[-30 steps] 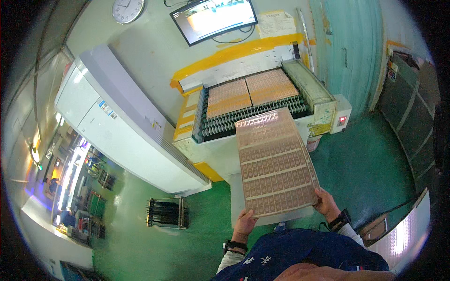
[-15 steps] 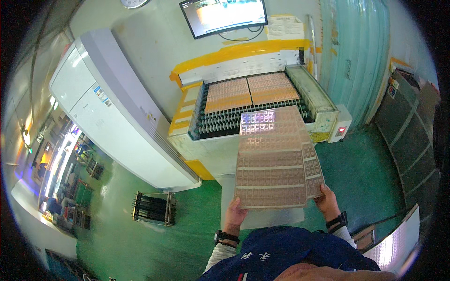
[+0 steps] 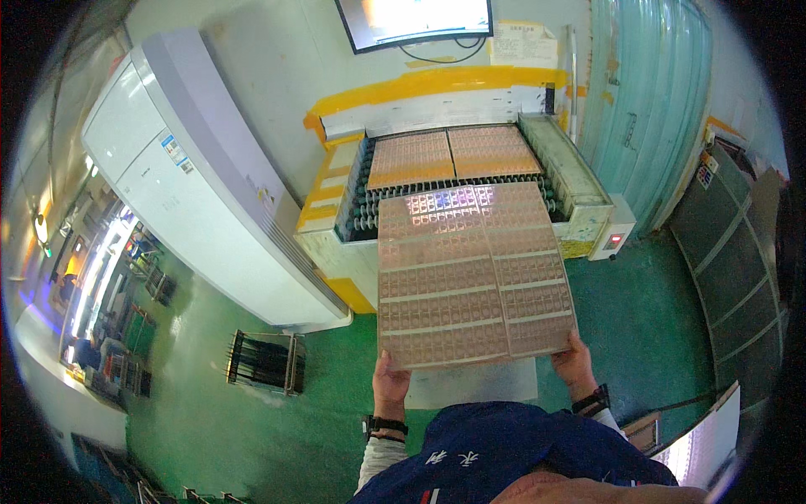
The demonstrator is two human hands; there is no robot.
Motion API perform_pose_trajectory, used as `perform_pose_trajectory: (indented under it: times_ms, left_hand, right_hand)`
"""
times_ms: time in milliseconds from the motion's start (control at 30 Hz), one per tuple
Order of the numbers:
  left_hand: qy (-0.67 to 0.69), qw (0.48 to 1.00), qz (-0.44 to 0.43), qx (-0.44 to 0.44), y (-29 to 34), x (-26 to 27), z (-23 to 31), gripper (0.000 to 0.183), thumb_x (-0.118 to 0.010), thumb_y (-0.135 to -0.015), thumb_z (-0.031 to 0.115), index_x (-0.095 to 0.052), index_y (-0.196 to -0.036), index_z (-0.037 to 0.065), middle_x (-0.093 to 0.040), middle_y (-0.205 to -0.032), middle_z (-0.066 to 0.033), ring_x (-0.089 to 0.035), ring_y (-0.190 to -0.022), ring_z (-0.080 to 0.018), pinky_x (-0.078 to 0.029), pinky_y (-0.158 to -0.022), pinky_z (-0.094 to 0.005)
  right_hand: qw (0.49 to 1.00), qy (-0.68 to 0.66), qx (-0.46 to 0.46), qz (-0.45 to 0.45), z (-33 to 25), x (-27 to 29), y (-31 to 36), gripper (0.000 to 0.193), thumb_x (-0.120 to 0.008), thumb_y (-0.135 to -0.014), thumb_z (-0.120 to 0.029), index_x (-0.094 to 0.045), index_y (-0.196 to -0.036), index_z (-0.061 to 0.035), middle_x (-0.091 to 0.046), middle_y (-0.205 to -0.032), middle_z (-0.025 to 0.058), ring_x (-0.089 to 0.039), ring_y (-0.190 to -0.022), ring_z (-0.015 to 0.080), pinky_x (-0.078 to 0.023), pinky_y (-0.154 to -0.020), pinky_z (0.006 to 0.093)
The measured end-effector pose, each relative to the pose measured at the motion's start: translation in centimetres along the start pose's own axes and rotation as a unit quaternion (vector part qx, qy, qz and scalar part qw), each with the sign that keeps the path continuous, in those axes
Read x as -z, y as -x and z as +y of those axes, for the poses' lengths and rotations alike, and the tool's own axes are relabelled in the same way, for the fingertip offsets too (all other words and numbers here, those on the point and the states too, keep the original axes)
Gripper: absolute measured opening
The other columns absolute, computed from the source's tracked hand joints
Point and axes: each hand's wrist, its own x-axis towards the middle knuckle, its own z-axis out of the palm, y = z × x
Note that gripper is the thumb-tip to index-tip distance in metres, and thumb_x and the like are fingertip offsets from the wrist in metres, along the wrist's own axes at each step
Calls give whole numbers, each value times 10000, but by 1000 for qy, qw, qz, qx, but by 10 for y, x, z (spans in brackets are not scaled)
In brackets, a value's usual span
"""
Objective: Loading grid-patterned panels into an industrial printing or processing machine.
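Two flat copper-coloured circuit board panels lie nearly edge to edge between my hands, patterned with rows of small units. My left hand (image 3: 390,382) grips the near left corner of the left panel (image 3: 441,290). The near right corner of the right panel (image 3: 537,294) is in my right hand (image 3: 575,365). Fingers under the panels are hidden. The panels' far edge reaches over the front of a roller conveyor machine (image 3: 336,228); whether it touches the rollers I cannot tell. Two similar panels, a left one (image 3: 410,161) and a right one (image 3: 494,153), rest on the rollers farther in.
A tall white air conditioner (image 3: 201,185) stands left of the machine. On the green floor is a rack (image 3: 267,363) with dark slats. A small control box (image 3: 613,231) is on the machine's right side. Dark framed panels (image 3: 730,244) lean at the right; a screen (image 3: 416,18) hangs above.
The two held panels have gone from overlapping to lying side by side. My left hand has moved left, widening the gap between my hands.
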Motion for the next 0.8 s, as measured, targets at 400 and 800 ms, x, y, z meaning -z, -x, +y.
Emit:
perform_pose_trajectory:
  times_ms: [400, 800]
  left_hand:
    - [-223, 970, -87, -33, -15, 30, -27, 318, -508, -949, 260, -521, -1207, 74, -563, -1223, -106, -542, -1123, -282, -450, -928, -456]
    - [-151, 988, -22, -25, -34, -7, -14, 297, -574, -895, 90, -522, -1188, 89, -585, -1168, -73, -562, -1077, -255, -456, -895, -464]
  right_hand:
    - [997, 56, 11, -55, 5, -103, 30, 338, -556, -932, -188, -504, -1214, -10, -601, -1161, 138, -593, -1042, 319, -504, -902, 402]
    - [998, 9, -56, -14, 38, -54, -8, 228, -562, -925, -153, -537, -1125, -46, -622, -1044, 122, -623, -884, 272, -557, -785, 408]
